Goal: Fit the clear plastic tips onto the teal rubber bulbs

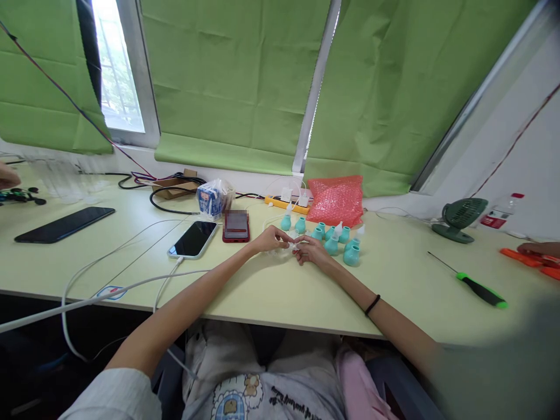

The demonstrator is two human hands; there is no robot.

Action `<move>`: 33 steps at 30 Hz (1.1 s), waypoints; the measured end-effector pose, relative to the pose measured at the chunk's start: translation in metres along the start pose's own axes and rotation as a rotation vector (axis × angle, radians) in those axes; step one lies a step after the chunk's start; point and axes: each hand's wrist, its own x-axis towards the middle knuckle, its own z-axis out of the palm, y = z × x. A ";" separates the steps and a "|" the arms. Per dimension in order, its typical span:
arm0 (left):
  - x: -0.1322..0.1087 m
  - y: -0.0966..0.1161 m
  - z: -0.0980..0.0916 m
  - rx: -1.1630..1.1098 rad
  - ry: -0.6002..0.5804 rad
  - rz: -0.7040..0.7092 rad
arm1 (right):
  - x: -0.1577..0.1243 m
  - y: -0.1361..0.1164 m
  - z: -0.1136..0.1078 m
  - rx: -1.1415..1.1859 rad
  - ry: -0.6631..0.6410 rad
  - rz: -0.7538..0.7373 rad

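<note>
Above the table's middle, my left hand (272,239) and my right hand (311,251) meet with their fingertips pinched close together. Between them is a small whitish translucent piece (292,247), partly hidden by the fingers; its exact kind is too small to make out. Several teal rubber bulbs (351,255) stand just beyond and to the right of my right hand. Some of these carry white pointed nozzles (339,227), while others show open necks. More whitish clear pieces lie around my fingertips, mostly covered by the hands.
Left of my hands lie a phone (193,240) on a white cable and a dark red device (236,226). Behind stand a yellow power strip (286,204) and pink bubble wrap (336,199). A screwdriver (481,290) and green fan (461,216) are right. Other people's hands show at both edges.
</note>
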 end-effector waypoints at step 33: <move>0.003 -0.003 0.004 0.113 0.045 0.036 | 0.000 0.001 0.000 -0.005 0.044 -0.029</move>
